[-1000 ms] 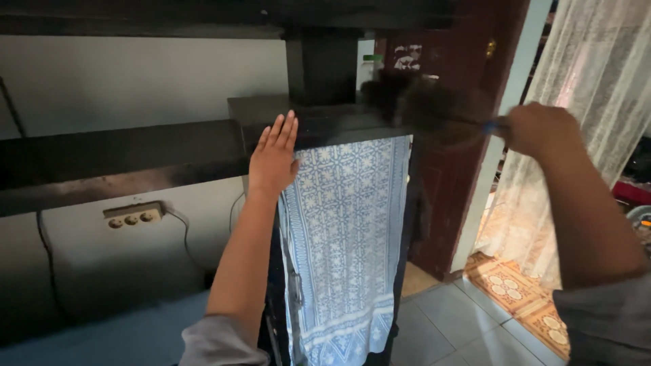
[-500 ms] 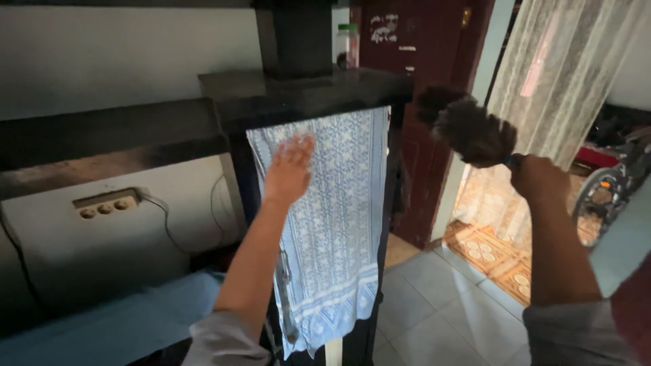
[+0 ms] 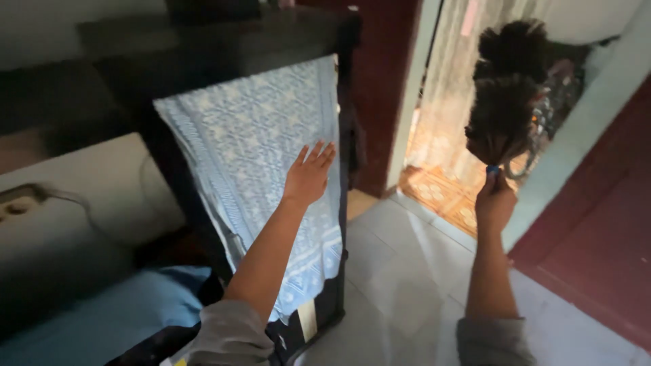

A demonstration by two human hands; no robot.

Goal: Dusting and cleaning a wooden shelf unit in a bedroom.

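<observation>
My left hand (image 3: pixel 308 177) is flat and open with fingers apart, resting against a blue and white patterned cloth (image 3: pixel 251 142) that hangs down the side of a dark cabinet (image 3: pixel 203 51). My right hand (image 3: pixel 495 203) is raised at the right and grips the handle of a dark feather duster (image 3: pixel 505 108), held upright with its feathers pointing up, apart from the cabinet.
A dark red door (image 3: pixel 597 237) stands at the right. A lace curtain (image 3: pixel 451 74) hangs in the doorway, above patterned floor tiles (image 3: pixel 441 196). Light floor tiles (image 3: pixel 407 285) lie below. A wall socket strip (image 3: pixel 17 203) sits at the left, above a blue surface (image 3: pixel 115 318).
The view has tilted and turned right. My left hand slid down from the cabinet top onto the cloth. My right hand drew the duster off the cabinet top and raised it upright.
</observation>
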